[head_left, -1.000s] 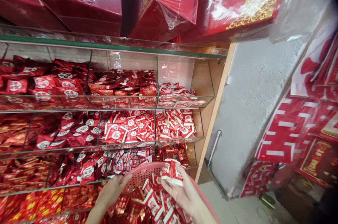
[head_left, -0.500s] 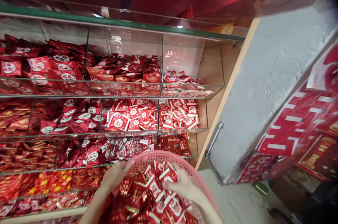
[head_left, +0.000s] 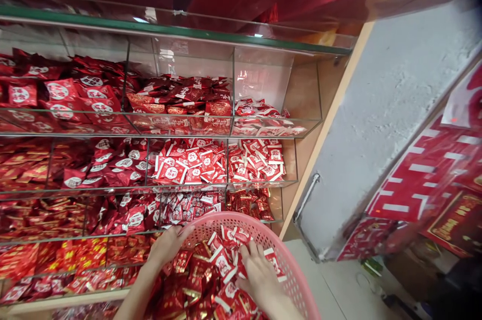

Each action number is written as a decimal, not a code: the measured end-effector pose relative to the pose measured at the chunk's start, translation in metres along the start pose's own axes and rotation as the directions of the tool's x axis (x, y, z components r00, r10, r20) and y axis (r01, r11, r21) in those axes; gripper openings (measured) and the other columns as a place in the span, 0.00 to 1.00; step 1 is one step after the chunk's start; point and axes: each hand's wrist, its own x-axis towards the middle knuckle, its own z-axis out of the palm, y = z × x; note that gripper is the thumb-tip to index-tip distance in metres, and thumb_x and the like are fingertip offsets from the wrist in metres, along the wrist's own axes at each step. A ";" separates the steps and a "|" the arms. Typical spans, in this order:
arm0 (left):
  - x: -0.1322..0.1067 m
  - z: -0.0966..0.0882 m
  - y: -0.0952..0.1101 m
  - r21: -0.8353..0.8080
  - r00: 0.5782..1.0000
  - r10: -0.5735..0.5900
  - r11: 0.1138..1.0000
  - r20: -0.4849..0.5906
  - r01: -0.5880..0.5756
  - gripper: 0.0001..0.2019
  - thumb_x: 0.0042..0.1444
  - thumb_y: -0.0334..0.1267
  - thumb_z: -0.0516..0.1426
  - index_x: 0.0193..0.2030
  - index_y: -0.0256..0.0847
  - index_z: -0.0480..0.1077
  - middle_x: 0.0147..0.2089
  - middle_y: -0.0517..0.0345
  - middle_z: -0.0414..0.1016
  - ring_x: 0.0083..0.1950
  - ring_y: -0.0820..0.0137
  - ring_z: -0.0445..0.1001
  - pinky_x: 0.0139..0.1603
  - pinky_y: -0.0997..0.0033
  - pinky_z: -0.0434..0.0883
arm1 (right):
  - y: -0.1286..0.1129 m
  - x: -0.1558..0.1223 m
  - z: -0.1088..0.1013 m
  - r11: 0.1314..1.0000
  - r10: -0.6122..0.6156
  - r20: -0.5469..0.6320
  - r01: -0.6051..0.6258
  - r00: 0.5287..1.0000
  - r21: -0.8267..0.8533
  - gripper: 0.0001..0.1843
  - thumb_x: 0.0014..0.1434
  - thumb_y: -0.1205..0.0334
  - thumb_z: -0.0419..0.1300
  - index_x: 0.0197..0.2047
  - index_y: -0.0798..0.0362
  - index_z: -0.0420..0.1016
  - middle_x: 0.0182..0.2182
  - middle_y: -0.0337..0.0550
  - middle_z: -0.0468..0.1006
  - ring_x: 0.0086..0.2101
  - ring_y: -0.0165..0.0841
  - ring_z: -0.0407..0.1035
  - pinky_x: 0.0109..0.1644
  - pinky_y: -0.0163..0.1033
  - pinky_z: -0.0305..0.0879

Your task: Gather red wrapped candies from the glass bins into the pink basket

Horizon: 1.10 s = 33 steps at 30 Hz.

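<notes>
A pink perforated plastic basket (head_left: pixel 301 280) stands in front of me, heaped with small wrapped packets. My left hand (head_left: pixel 168 245) is closed on its left rim. Inside the basket, my right hand (head_left: pixel 259 271) bends its fingers and thumb round some red-and-white packets (head_left: pixel 223 259); the fingertips are partly hidden among them. Red packets with gold ends (head_left: pixel 198 272) fill the left and middle of the basket. One red-and-white packet (head_left: pixel 275 262) lies against the right inner wall, beside my right hand.
Beyond the basket rises a shelf unit with glass dividers (head_left: pixel 233 84), its bins holding red packets (head_left: pixel 188 162) of several kinds. A glass shelf edge (head_left: pixel 211 41) runs across above. To the right are a wooden side panel (head_left: pixel 320 134), a grey wall (head_left: pixel 361 124) and tiled floor (head_left: pixel 327 280).
My right hand has turned palm down and its fingers have moved onto the packets in the middle. A packet now shows to its right. My left hand stays on the rim.
</notes>
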 end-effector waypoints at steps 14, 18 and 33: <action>0.003 0.002 -0.001 0.007 1.000 -0.008 1.000 0.020 0.007 0.27 0.51 0.61 0.38 0.27 0.41 0.66 0.30 0.51 0.74 0.34 0.64 0.72 0.34 0.71 0.62 | 0.040 0.005 -0.029 0.983 -0.091 -0.238 0.125 0.967 0.133 0.14 0.59 0.56 0.45 0.40 0.52 0.67 0.39 0.47 0.71 0.42 0.37 0.66 0.44 0.39 0.59; 0.001 0.001 0.001 0.002 1.000 -0.002 1.000 0.017 0.002 0.29 0.50 0.62 0.37 0.26 0.41 0.65 0.30 0.51 0.74 0.34 0.63 0.73 0.33 0.71 0.62 | 0.043 0.008 -0.028 0.984 -0.113 -0.217 0.139 0.970 0.109 0.15 0.57 0.59 0.46 0.45 0.51 0.66 0.45 0.48 0.68 0.45 0.37 0.64 0.47 0.38 0.59; 0.001 0.001 0.000 -0.033 1.000 0.010 0.999 0.000 -0.010 0.29 0.50 0.64 0.36 0.24 0.42 0.63 0.28 0.53 0.74 0.34 0.64 0.73 0.33 0.72 0.62 | 0.022 0.033 -0.125 0.920 -0.372 -0.448 0.385 0.813 -0.065 0.13 0.60 0.57 0.46 0.44 0.50 0.66 0.41 0.45 0.71 0.42 0.36 0.64 0.45 0.41 0.59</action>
